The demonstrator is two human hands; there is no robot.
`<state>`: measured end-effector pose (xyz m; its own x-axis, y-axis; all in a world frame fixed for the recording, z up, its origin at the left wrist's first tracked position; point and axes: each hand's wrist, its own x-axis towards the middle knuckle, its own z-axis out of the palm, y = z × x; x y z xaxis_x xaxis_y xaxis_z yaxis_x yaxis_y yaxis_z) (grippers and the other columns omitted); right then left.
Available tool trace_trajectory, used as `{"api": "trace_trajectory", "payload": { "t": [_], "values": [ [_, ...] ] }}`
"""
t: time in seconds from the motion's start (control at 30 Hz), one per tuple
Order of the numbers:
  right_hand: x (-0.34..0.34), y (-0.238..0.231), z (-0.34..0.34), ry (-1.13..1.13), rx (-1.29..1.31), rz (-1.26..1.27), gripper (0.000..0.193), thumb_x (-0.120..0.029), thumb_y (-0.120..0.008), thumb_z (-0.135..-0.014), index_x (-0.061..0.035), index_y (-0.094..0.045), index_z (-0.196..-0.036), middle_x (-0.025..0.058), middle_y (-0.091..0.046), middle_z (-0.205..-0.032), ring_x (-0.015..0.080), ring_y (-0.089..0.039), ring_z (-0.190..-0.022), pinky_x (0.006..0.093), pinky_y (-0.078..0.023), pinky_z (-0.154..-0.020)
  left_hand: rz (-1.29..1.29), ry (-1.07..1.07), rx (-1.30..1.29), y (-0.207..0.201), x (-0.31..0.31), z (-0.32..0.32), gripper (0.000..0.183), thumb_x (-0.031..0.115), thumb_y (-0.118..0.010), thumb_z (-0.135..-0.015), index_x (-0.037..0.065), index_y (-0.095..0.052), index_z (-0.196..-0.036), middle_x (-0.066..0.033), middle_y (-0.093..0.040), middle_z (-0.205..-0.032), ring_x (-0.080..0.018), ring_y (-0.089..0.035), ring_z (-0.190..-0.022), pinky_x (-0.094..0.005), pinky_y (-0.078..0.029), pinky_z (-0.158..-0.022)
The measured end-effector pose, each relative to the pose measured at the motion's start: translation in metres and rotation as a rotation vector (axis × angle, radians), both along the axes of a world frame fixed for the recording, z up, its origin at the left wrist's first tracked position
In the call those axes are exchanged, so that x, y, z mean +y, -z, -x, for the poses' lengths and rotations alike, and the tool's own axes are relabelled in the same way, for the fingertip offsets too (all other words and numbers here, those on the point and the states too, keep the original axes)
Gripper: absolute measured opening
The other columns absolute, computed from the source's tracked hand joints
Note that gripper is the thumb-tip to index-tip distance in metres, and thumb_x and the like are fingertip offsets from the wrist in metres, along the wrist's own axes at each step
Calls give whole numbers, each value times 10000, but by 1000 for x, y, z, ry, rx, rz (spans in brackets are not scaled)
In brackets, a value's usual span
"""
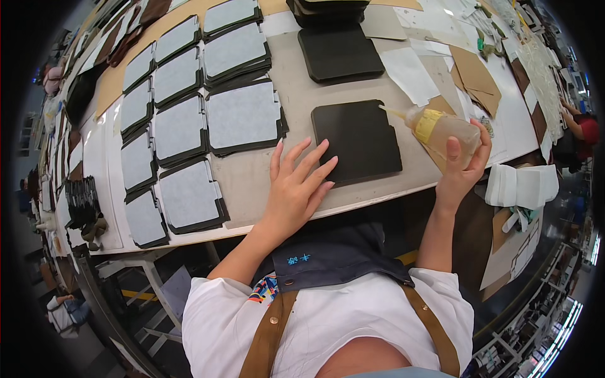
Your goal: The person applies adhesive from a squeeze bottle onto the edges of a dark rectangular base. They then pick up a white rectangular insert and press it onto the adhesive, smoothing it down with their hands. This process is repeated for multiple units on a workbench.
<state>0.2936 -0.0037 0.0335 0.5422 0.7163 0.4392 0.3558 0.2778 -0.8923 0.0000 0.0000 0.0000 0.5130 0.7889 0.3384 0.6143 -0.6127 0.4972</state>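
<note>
A black, flat, notched panel [354,142] lies near the table's front edge, in front of me. My left hand [301,179] rests at its left side, fingers spread, the fingertips at the panel's left edge. In my right hand [466,157] is a squeeze bottle [441,130], tilted sideways, with cloudy contents and a yellow label. Its thin nozzle points left, and the tip is over the panel's upper right corner. Behind this panel lies another black panel [340,53] of similar shape.
Several stacks of black pieces topped with pale grey sheets [242,116] stand in rows on the left. A black stack [328,9] sits at the back. Brown card [476,75] and white paper [409,75] lie to the right. White folded pieces [522,186] hang beyond the right edge.
</note>
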Motion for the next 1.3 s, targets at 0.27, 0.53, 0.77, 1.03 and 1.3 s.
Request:
{"api": "trace_trajectory", "payload": {
  "t": [0.27, 0.53, 0.77, 1.03, 1.3],
  "values": [
    [1, -4, 23, -62, 48, -23, 629, -250, -849, -866, -36, -491, -1337, 119, -630, -1235, 195, -598, -1150, 332, -467, -1033, 8, 2, -12, -1, 1, 1, 412, 171, -721, -892, 141, -675, -1301, -68, -542, -1502, -331, -431, -1417, -568, -168, -1212],
    [3, -4, 41, -140, -39, -45, 660, -240, -853, -859, -38, -468, -1356, 146, -598, -1267, 235, -604, -1188, 363, -471, -1048, 11, 2, -28, -2, 1, 1, 415, 161, -725, -886, 145, -676, -1297, -68, -548, -1494, -327, -432, -1417, -576, -177, -1208],
    [8, -5, 62, -257, -58, -81, 673, -194, -851, -857, -35, -446, -1371, 168, -590, -1280, 292, -622, -1204, 402, -476, -1051, 6, -2, -56, -1, 0, 1, 420, 159, -735, -879, 155, -677, -1295, -68, -549, -1488, -324, -436, -1412, -577, -183, -1209],
    [14, -3, 82, -374, -73, -90, 696, -198, -855, -849, -33, -434, -1378, 180, -593, -1287, 307, -623, -1214, 407, -500, -1030, 2, 2, -69, 0, 0, 2, 407, 154, -742, -874, 147, -684, -1276, -75, -546, -1488, -325, -445, -1404, -578, -192, -1209],
    [41, -20, 52, -518, 51, -70, 702, -299, -844, -859, -41, -467, -1393, 135, -607, -1257, 292, -634, -1206, 393, -495, -1043, -14, -60, -234, 3, 0, 7, 171, 125, -731, -872, 132, -728, -1043, -28, -660, -1110, -275, -556, -1161, -528, -275, -1156]
  ]
}}
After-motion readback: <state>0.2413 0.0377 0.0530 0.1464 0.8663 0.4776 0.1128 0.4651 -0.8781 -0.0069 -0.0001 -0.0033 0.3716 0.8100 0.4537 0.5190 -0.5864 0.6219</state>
